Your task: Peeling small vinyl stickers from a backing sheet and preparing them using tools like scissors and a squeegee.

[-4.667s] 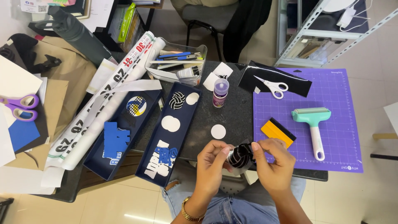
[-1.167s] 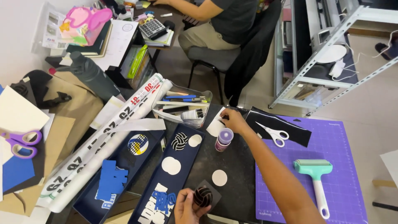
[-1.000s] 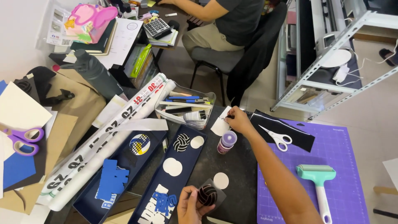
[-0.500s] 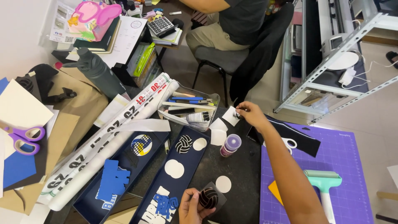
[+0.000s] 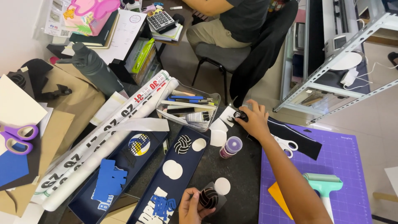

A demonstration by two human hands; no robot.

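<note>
Change: right hand (image 5: 253, 120), beside the jar (image 5: 231, 147) a second ago, has reached further, fingers now pinching a small black piece (image 5: 239, 116) at the table's far edge.
Left hand (image 5: 192, 205): pinching black disc (image 5: 208, 198), near edge.
Trays (image 5: 188, 166): two.
White circles (image 5: 222, 186): about five.
Jar: one.

The left hand (image 5: 194, 206) is pinching a dark square piece with a black ball design (image 5: 208, 198) low over the table edge. The right hand (image 5: 253, 120) is reaching far forward, fingertips gripping a small black piece (image 5: 239, 116) above white backing scraps (image 5: 227, 115) — just beside a clear tray of pens (image 5: 186, 108). A purple-capped jar (image 5: 230, 147) is standing between the two hands.
</note>
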